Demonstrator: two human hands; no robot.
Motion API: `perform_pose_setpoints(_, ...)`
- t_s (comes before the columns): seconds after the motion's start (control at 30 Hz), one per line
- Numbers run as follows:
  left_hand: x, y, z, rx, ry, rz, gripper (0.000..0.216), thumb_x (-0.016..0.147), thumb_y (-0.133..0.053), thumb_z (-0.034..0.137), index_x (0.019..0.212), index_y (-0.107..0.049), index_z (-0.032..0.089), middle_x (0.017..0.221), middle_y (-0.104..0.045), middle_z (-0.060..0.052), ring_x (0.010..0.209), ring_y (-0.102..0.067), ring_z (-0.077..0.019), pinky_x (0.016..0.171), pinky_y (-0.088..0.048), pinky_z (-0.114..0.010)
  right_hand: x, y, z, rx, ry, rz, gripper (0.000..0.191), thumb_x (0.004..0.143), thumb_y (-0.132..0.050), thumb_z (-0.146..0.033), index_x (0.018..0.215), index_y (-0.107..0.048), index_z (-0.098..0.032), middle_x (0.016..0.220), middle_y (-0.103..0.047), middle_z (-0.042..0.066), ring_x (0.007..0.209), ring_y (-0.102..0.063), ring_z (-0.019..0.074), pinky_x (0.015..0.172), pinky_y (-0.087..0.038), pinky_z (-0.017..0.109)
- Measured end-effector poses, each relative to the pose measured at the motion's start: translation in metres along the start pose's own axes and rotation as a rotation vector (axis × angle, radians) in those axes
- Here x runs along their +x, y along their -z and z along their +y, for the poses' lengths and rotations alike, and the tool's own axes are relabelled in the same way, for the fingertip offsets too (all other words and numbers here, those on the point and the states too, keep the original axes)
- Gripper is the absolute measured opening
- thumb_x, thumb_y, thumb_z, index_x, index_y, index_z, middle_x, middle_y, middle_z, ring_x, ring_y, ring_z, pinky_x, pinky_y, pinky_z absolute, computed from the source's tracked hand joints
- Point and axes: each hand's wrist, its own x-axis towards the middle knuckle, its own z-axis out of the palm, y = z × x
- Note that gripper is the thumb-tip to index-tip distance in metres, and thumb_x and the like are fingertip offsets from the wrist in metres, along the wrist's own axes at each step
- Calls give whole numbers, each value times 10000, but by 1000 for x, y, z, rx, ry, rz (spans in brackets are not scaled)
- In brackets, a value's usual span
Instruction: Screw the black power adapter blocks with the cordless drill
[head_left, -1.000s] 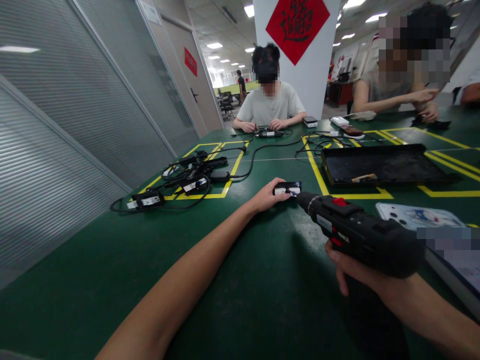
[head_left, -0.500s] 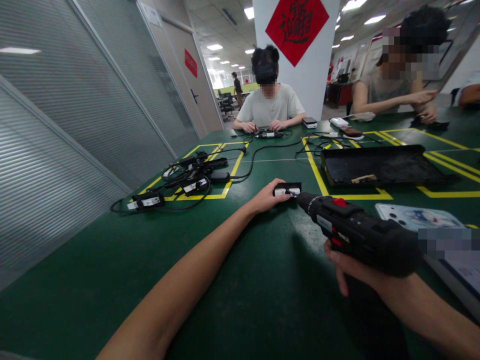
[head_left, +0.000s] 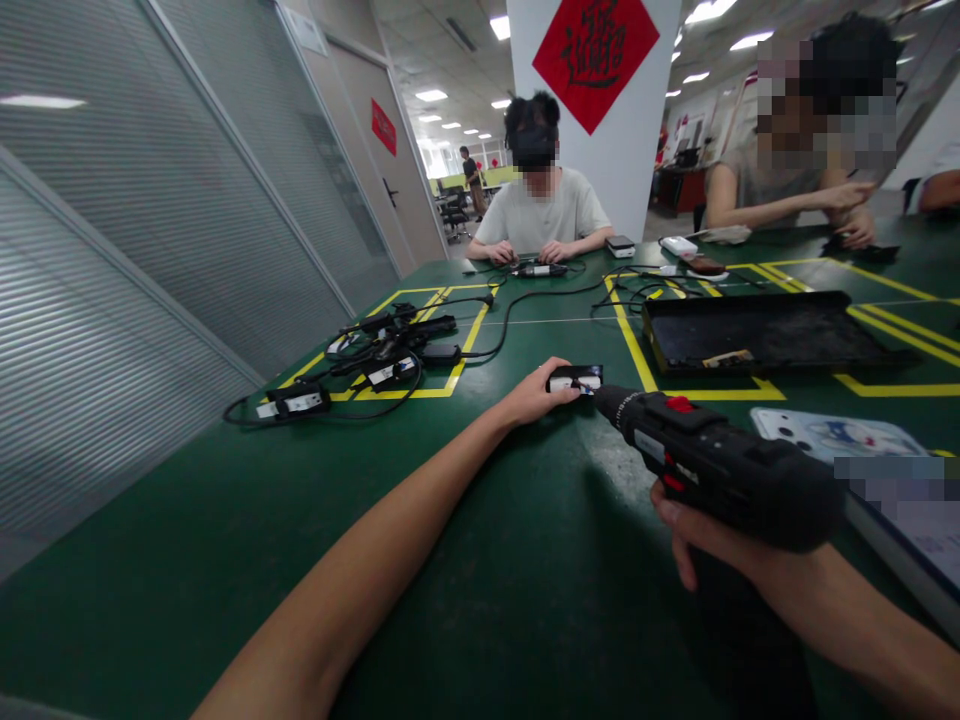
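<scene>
Fingers (head_left: 566,396) of the left hand (head_left: 531,397) clamp a block (head_left: 589,373) on the desk (head_left: 187,560), near one o'clock; the right hand (head_left: 716,530) grips a drill (head_left: 724,460) at the block's four o'clock, bit (head_left: 587,389) pointed at it.

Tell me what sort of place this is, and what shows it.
Probably an office with a shared work area: a green table marked with yellow tape, a power drill in the right hand, and office chairs in the background.

Black 招財進寶 lettering (head_left: 600,48) on red diamond sign (head_left: 564,62), white pillar (head_left: 634,180), drill label (head_left: 651,448) illegible
</scene>
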Motion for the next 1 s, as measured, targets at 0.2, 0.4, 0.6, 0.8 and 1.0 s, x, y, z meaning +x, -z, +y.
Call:
perform_pose_setpoints(0.2, 0, -1, -1, -27, 27, -13, 540, 739, -574, 476, 1170, -436, 183, 963, -565, -39, 811, -536, -147, 726, -431, -268, 2, -1, 3, 57, 47, -5, 170, 884, -501, -390, 902, -572, -237, 600, -618, -32, 688, -587, 185, 809, -399, 387)
perform_pose_setpoints(0.4, 1, -1, 0, -40, 4, -10, 522, 733, -582, 467, 1148, -447, 180, 944, -556, -29, 804, -527, -142, 732, -423, -263, 0, -2, -1, 56, 4, -3, 179, 875, -492, -407, 850, -566, -246, 609, -621, -27, 689, -592, 191, 774, -414, 372)
perform_pose_setpoints(0.6, 2, -1, 0, -35, 13, -16, 524, 733, -583, 445, 1161, -444, 176, 978, -564, -38, 821, -531, -150, 744, -423, -273, -1, -2, 1, 62, -41, -8, 187, 864, -498, -430, 880, -567, -256, 602, -620, -37, 665, -600, 182, 753, -423, 364)
perform_pose_setpoints(0.8, 3, 0, -2, -58, 6, -15, 522, 739, -586, 442, 1170, -441, 184, 1015, -560, -44, 862, -534, -161, 781, -426, -289, 10, -4, 11, 89, 54, 0, 205, 814, -552, -429, 819, -559, -224, 499, -594, -44, 464, -604, 161, 587, -498, 342)
perform_pose_setpoints(1.0, 1, 0, -2, -35, 15, -10, 530, 755, -552, 475, 1185, -441, 186, 1019, -566, -50, 872, -541, -174, 792, -431, -305, 13, -8, 5, 174, 63, 44, 202, 749, -631, -373, 825, -553, -203, 720, -640, -19, 413, -616, 126, 479, -526, 304)
